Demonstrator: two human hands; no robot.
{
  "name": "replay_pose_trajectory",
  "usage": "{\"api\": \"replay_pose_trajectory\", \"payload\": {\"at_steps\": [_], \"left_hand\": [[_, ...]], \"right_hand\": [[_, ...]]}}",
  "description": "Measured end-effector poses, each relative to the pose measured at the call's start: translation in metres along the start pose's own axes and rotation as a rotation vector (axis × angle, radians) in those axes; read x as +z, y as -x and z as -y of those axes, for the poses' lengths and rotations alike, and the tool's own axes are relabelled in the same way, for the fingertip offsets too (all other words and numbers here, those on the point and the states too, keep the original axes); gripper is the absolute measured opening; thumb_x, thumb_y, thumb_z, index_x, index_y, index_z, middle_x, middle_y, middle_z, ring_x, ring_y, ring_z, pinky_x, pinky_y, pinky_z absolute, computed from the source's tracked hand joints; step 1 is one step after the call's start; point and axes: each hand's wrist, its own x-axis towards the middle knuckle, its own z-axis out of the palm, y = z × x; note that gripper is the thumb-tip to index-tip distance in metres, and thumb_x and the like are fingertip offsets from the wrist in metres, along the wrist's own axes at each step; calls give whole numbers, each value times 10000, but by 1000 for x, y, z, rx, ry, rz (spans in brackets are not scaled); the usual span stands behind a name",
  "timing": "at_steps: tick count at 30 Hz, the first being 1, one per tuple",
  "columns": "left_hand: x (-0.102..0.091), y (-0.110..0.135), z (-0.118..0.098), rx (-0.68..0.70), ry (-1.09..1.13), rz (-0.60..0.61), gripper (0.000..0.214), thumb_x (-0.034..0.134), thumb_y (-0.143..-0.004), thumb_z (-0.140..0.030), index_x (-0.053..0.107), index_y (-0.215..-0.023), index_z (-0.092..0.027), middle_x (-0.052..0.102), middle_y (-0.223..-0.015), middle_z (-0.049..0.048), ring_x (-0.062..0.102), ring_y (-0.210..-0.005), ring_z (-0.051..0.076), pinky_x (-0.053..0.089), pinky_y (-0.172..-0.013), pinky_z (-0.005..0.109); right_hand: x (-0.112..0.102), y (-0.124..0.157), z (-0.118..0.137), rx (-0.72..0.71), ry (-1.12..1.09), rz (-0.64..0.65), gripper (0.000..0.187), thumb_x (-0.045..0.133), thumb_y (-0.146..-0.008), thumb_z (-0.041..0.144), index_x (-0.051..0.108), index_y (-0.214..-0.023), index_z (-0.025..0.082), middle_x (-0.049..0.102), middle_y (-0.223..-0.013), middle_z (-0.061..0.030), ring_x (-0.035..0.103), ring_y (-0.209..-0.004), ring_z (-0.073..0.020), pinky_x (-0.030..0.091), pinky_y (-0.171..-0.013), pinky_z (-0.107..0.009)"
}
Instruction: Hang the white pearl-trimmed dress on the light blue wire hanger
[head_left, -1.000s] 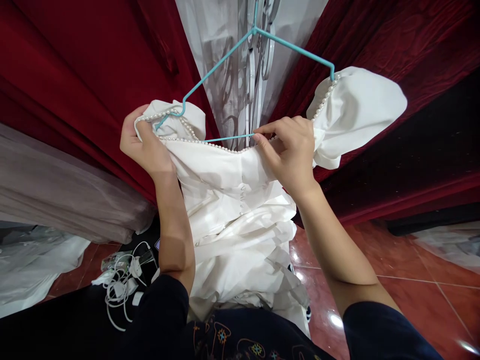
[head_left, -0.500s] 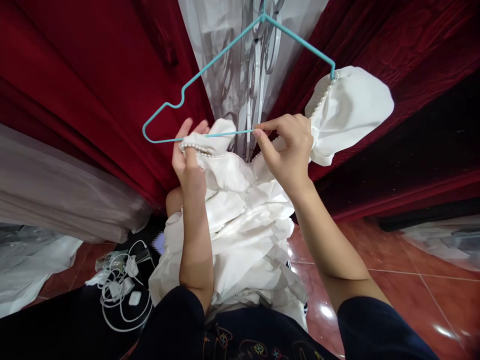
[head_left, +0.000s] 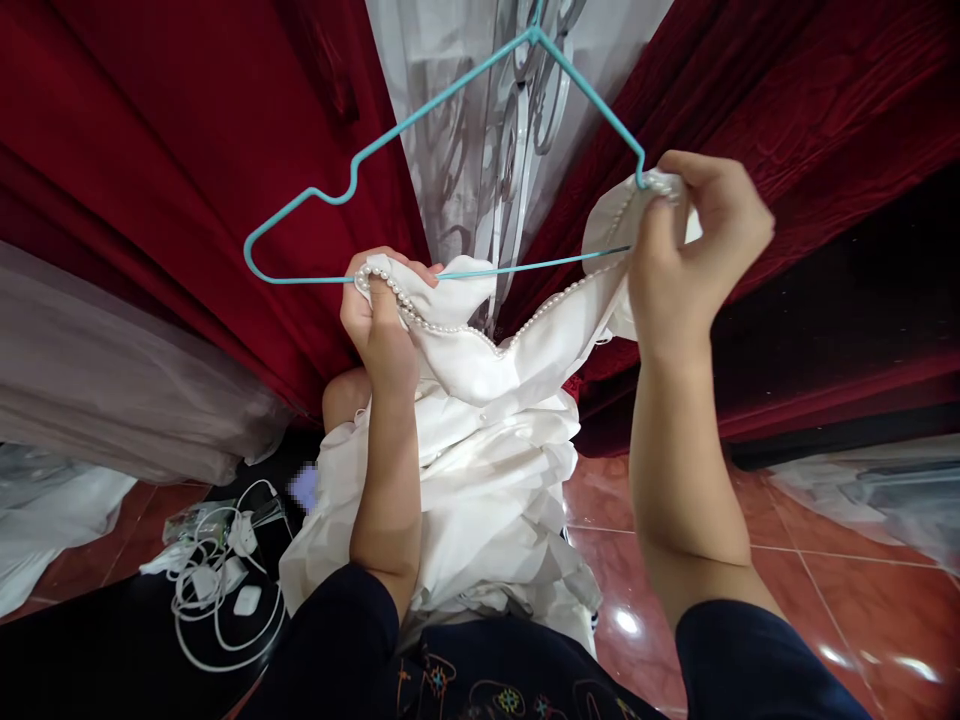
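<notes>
White dress (head_left: 480, 470) hangs bunched in front of the person, between both forearms, its lower folds falling toward the lap. Pearl trim (head_left: 409, 305) runs along the neckline from one hand to the other.

Left hand (head_left: 379, 320) is closed on the dress's pearl-edged left shoulder, fingers curled over the cloth, thumb side up. It sits just under the bottom bar of the teal wire hanger (head_left: 300, 195); whether it touches the bar, cannot tell.

Right hand (head_left: 697, 250) is raised higher, fingers and thumb pinched together on the dress's other shoulder right at the hanger's right corner. Cloth wraps that corner.

Hanger's left end sticks out past the left hand with no cloth on it. Hanger top goes out of view at the upper edge.

Red curtains (head_left: 150, 150) fill both sides behind, with a sheer white curtain (head_left: 435, 90) and pale metal scrollwork between them. Grey fabric (head_left: 90, 400) lies low on the left. White cables and chargers (head_left: 217, 580) lie tangled on a dark surface, low left. Glossy red tiled floor (head_left: 825, 600) is on the right. Dark sleeves (head_left: 750, 660) cover both upper arms.
</notes>
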Motion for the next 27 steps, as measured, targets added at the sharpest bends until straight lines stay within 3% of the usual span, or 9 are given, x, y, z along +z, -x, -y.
{"api": "replay_pose_trajectory", "payload": {"at_steps": [2, 5, 7, 10, 12, 15, 18, 22, 27], "left_hand": [[-3, -3, -2, 6, 0, 24, 271, 595, -1081, -485, 579, -945, -250, 611, -712, -1, 665, -710, 176, 650, -941, 397], [-7, -8, -2, 19, -15, 43, 279, 579, -1088, -498, 573, -936, -264, 610, -729, 3, 670, -728, 185, 648, -935, 415], [-8, -9, 0, 22, -12, 47, 233, 551, -1096, -441, 569, -939, -271, 611, -737, 9, 666, -734, 188, 654, -924, 415], [-7, -7, 5, 9, -10, 44, 174, 517, -1091, -367, 565, -952, -274, 623, -740, 14, 677, -751, 196, 656, -958, 411], [-5, -5, 9, -1, -20, 15, 194, 520, -1095, -409, 560, -963, -272, 622, -740, 10, 688, -766, 199, 645, -994, 416], [-1, -1, 16, -16, -47, -34, 298, 518, -1102, -536, 553, -974, -269, 620, -751, 7, 697, -790, 200, 634, -1007, 422], [3, 1, 21, -51, -44, -39, 348, 502, -1106, -584, 554, -976, -265, 637, -763, 13, 702, -800, 200, 638, -983, 417], [7, 3, 20, -83, 5, -41, 295, 496, -1127, -493, 558, -955, -261, 656, -751, 18, 690, -775, 181, 642, -983, 397], [0, 7, 18, -70, -45, -1, 285, 546, -1103, -506, 601, -1000, -246, 702, -827, 30, 736, -877, 205, 620, -970, 382]], "right_hand": [[-8, -11, -13, 5, -49, -99, 184, 626, -986, 113, 800, -1027, 156, 772, -980, -125, 742, -919, -252, 565, -844, -410], [-31, -21, -44, -62, -94, -274, 173, 683, -945, 70, 813, -961, 183, 752, -919, -63, 711, -851, -215, 531, -871, -407], [-47, -18, -65, -102, -107, -301, 54, 759, -957, 237, 811, -940, 234, 742, -893, -28, 688, -829, -207, 505, -849, -425], [-56, 2, -78, -107, -84, -289, 258, 736, -975, 493, 809, -969, 245, 711, -913, -63, 673, -847, -238, 488, -795, -426], [-53, 21, -68, -79, -60, -239, 326, 681, -1001, 562, 780, -975, 252, 674, -901, -76, 641, -820, -243, 475, -787, -429], [-40, 48, -33, -48, -49, -122, 310, 572, -1064, 512, 738, -974, 265, 642, -837, -68, 595, -721, -219, 442, -727, -415], [-24, 62, 5, -89, -46, 161, 232, 552, -1065, 400, 748, -1084, 277, 685, -919, -64, 640, -790, -222, 481, -731, -406], [-3, 57, 30, -227, -64, 155, 251, 557, -1060, 371, 749, -1181, 263, 678, -1132, -116, 676, -1085, -270, 545, -927, -478], [9, 51, 30, -59, -46, 195, 350, 415, -1122, 481, 662, -1039, 246, 688, -947, -80, 671, -896, -238, 543, -826, -470]]}}
